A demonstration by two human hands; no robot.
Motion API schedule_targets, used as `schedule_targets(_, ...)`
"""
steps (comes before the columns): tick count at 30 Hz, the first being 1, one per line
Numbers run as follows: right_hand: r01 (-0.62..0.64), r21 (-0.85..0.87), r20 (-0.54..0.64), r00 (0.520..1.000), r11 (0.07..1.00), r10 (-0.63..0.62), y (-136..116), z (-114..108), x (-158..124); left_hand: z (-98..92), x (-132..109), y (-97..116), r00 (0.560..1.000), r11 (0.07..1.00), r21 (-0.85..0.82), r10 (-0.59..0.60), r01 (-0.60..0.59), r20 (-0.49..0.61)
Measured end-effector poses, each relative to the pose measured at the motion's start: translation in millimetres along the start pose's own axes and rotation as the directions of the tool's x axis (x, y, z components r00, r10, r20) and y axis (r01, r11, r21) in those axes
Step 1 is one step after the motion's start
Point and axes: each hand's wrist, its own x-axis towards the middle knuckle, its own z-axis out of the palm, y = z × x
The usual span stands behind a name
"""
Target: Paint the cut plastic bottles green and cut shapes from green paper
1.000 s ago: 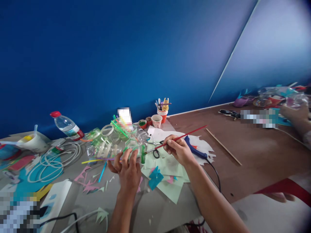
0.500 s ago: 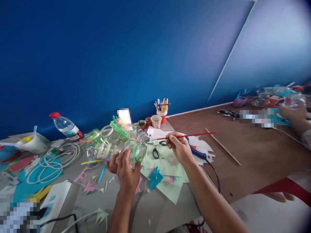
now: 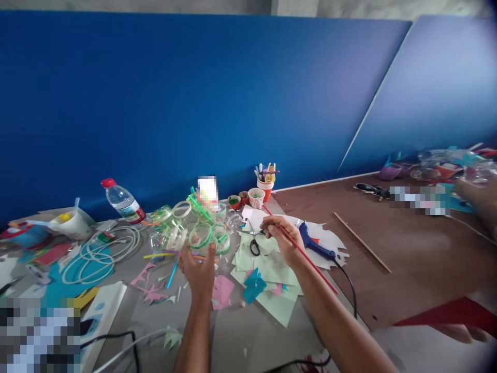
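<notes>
My left hand [image 3: 197, 267] is closed round a cut piece of clear plastic bottle [image 3: 201, 237] whose round rim is painted green. Another green-edged clear piece [image 3: 222, 239] sits right beside it. Between the fingers of my right hand [image 3: 282, 235] is a slim red paintbrush [image 3: 314, 268]. The brush slants up and away, its far end at the patterned paper cup [image 3: 255, 198]; whether the bristles are inside, I cannot tell. Small pots of green paint [image 3: 233, 201] and dark paint [image 3: 244, 197] stand just left of that cup. Black-handled scissors [image 3: 254, 247] lie below my right hand.
A blue glue gun [image 3: 316, 246] with a black cord rests on paper sheets at right, near a wooden stick [image 3: 362, 242]. A red-capped bottle [image 3: 122, 202] and a coiled white cable [image 3: 103, 255] are at left. Another person's hand [image 3: 477, 194] is far right.
The brush has swung from nearly level, its tip near the bottle piece, to pointing up at the paper cup. My left hand has tilted the piece so its green rim faces up.
</notes>
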Motion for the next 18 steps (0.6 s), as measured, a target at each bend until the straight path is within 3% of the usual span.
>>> schedule_targets(3, 0.052, -0.207, 0.090, 0.995, 0.977, -0.034, -15, 7, -1, 2.9, -2, 0, 0.994, 0.995, 0.014, 0.102, -0.101, -0.036)
schedule_targets(6, 0.199, -0.382, 0.232, 0.966, 0.902, -0.115, -34, 21, 1, 4.1, -5, 2, 0.978, 0.979, 0.023, 0.205, -0.204, -0.045)
schedule_targets(8, 0.323, -0.414, 0.334, 0.924, 0.851, -0.188, -45, 33, 5, 4.0, -6, 3, 0.963, 0.964, 0.021, 0.265, -0.264, -0.039)
schedule_targets(12, 0.565, -0.410, 0.512, 0.792, 0.716, -0.331, -58, 60, 16, 3.6, -7, 4, 0.949, 0.949, 0.022, 0.315, -0.314, -0.020)
schedule_targets(15, 0.646, -0.412, 0.608, 0.720, 0.643, -0.334, -63, 77, 19, 3.8, -8, 4, 0.944, 0.945, 0.016, 0.327, -0.327, -0.034)
schedule_targets(18, 0.666, -0.397, 0.666, 0.683, 0.632, -0.301, -66, 87, 21, 3.2, -8, 4, 0.934, 0.936, 0.009, 0.351, -0.351, -0.064)
